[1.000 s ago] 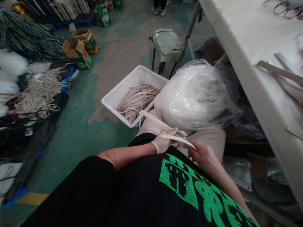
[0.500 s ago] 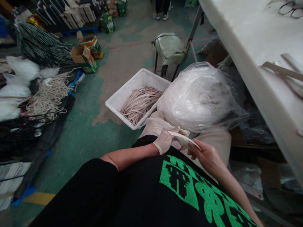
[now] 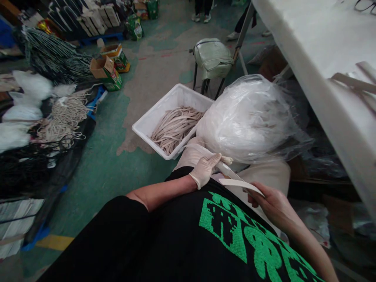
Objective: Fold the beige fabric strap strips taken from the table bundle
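My left hand (image 3: 205, 169), in a pale glove, is closed round a flat whitish strip (image 3: 227, 170) above my lap. One end of that strip runs up toward the tub, the other toward my right hand. My bare right hand (image 3: 266, 197) pinches the strip's lower end, where a pale end piece (image 3: 241, 184) sticks out to the left. Beyond my knees a white tub (image 3: 152, 147) holds a heap of beige strips (image 3: 176, 127). A big clear plastic bag (image 3: 243, 117) with whitish contents sits right of the tub.
A white table (image 3: 317, 43) with strips and glasses on it runs along the right. Behind the tub stands a padded stool (image 3: 213, 56). Cord bundles (image 3: 63, 119), bags and cartons (image 3: 107, 72) lie at the left. People's legs (image 3: 202, 9) show at the top.
My right hand has moved right and slightly down, away from my left hand, and more of the strip shows between them. Another person's legs have appeared behind the table leg.
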### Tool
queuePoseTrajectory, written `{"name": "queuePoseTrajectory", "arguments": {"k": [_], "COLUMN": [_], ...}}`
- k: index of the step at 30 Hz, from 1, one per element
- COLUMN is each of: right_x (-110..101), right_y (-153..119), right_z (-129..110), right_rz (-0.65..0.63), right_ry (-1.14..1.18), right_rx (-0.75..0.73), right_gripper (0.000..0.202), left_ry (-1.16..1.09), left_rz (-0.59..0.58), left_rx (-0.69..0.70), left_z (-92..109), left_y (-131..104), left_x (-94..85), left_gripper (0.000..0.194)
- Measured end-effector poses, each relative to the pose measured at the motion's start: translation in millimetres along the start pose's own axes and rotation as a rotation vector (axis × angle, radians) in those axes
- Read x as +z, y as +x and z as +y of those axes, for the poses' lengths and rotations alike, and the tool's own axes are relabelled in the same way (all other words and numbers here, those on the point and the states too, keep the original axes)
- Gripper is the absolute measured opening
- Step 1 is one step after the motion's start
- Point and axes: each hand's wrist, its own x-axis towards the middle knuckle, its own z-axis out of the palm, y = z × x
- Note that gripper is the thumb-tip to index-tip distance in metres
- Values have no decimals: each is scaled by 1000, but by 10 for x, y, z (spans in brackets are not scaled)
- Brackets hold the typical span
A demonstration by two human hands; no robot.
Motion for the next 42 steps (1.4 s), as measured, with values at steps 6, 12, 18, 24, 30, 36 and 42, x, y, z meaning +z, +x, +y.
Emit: {"name": "queuePoseTrajectory", "arguments": {"k": [6,12,18,24,30,36,42], "right_x": [70,-46,29,166,113,165,212], "right_y": [89,-128,-93,158,137,110,172], "right_z": [-195,171,43,-107,157,-83,-125], "right_rz": [44,-19,51,205,564,427,383], "right_ry": [52,36,45,389,490,288,288], "right_rx": [-43,6,9,-63,-219,-561,-642], "right_gripper": [37,37,37,38,24,24,18], "left_ry": [42,-21,13,-62,-224,-285,-216], "left_rz": [-106,46,-49,-121,-143,-123,-149], "left_rx": [-70,4,-102,-234,-423,-555,-573], "left_z": [-80,73,-67,-31,230,233,119], "left_y": [-3,69,20,-15,-57,-83,-9], "left_x": [45,-9,56,80,115,183,139], "left_gripper": [42,39,40,31,36,36,39]}}
